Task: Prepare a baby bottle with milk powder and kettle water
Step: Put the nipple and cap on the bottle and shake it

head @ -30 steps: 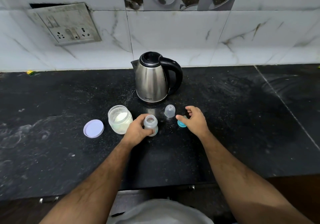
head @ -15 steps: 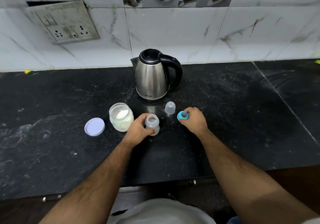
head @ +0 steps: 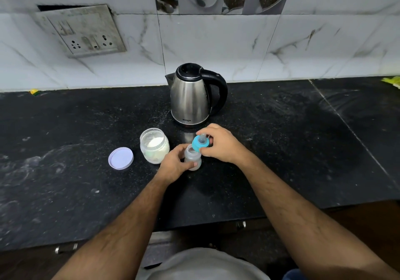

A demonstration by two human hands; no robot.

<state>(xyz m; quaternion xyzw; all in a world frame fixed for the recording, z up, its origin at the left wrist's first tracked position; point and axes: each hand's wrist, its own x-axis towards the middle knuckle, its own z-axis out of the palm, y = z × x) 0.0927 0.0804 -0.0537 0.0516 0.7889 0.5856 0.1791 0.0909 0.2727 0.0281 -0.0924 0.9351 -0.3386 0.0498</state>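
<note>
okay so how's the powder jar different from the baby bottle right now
The powder jar is wider and squatter; the baby bottle is slimmer. The jar holds white powder; what is in the cloudy bottle cannot be told. The jar stands free on the counter, while the left hand grips the bottle and the right hand holds the blue teat ring tilted at its mouth. Both are translucent, upright and uncapped.
</note>
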